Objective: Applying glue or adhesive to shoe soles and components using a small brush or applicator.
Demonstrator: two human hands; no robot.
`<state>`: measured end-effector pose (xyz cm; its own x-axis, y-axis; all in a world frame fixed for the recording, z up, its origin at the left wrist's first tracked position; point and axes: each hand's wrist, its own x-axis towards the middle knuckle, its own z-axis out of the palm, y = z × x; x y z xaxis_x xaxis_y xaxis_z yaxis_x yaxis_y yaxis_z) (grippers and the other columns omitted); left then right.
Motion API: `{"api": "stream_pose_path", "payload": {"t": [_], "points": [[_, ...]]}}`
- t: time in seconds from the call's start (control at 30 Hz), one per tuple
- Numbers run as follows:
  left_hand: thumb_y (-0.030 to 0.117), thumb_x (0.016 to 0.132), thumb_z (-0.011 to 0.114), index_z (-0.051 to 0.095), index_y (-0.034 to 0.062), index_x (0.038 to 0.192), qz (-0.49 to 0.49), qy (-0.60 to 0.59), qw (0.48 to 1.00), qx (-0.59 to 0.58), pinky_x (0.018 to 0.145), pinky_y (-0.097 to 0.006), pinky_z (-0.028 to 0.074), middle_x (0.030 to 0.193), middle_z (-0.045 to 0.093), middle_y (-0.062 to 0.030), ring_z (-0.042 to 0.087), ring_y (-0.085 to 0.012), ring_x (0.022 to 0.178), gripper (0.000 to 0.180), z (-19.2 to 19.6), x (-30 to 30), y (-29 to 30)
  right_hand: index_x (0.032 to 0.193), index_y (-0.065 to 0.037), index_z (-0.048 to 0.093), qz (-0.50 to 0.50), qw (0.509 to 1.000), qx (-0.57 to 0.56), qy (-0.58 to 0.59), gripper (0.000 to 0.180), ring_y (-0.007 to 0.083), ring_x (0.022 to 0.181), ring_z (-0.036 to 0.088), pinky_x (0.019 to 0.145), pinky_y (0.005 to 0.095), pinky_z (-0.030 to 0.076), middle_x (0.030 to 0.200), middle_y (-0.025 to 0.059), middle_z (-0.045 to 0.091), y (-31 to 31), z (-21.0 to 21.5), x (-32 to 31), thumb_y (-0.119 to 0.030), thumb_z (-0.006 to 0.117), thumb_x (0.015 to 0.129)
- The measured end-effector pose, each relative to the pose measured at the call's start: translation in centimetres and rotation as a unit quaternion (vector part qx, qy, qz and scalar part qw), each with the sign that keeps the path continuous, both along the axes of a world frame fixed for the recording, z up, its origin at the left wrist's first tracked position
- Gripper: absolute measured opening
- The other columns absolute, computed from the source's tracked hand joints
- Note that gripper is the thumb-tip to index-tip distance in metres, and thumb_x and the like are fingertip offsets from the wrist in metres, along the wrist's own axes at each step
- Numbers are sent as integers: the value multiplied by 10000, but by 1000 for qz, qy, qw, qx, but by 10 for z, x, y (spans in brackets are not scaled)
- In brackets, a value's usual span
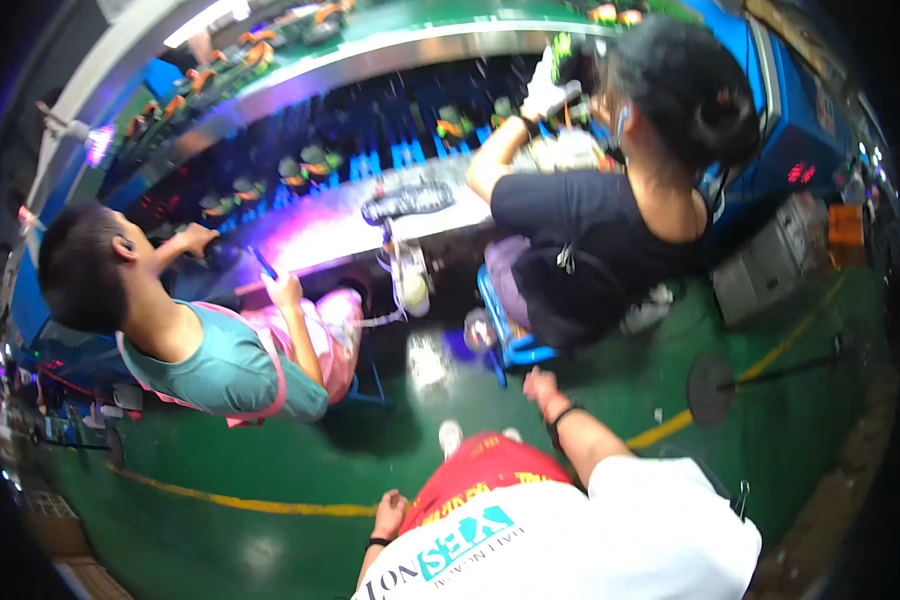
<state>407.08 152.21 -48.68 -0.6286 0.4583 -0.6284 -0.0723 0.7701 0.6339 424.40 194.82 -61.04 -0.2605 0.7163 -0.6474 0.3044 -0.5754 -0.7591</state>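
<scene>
My right hand (541, 389) is held out ahead of me with a dark band at the wrist. Its fingers are curled closed, and nothing shows in them. It is nearest to the blue stool (515, 340) under a seated co-worker, apart from it. Close to the left side of my red apron (490, 470), my left hand (391, 513) hangs low. Its fingers are loosely curled in, with nothing visible in them. A white shirt covers my upper body, and the tip of a white shoe (451, 437) shows beyond the apron.
Two co-workers sit at a long conveyor line (310, 220) carrying shoe parts (310, 165). One, in a teal shirt (215, 350), holds a slim dark tool. The other wears a black shirt (610, 220) and a white glove (548, 95). Right: grey boxes (775, 255), a round stand base (711, 390).
</scene>
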Motion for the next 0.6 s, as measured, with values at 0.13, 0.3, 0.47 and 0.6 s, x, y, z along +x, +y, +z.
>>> {"api": "stream_pose_path", "payload": {"t": [0.13,0.3,0.47,0.6], "points": [[195,823,576,492,-42,1134,2,-9,1000,-12,842,-320,450,1028,609,-175,586,-240,964,400,-17,-20,-30,779,-96,518,-351,923,-139,-71,469,138,431,432,415,295,355,570,13,492,38,-2,-7,-509,333,904],[183,808,598,510,-41,1100,-57,7,997,-57,772,-303,473,913,641,-153,617,-223,860,379,-11,-20,-70,958,7,608,-521,834,-182,6,803,275,876,579,857,394,426,931,159,610,69,-24,-8,-679,209,834],[255,805,600,516,25,1136,-22,-2,993,-116,782,-339,464,966,608,-159,581,-238,887,413,-16,-29,-83,1113,60,503,-621,766,-93,139,730,246,1013,522,939,364,362,1154,160,534,61,-5,-46,-536,129,920],[248,835,558,482,31,1170,-31,-46,995,-89,762,-342,461,936,607,-160,575,-245,864,406,29,-34,-24,904,1,577,-703,698,-115,74,678,229,839,556,868,404,388,932,119,620,70,-14,-48,-566,205,896]]}}
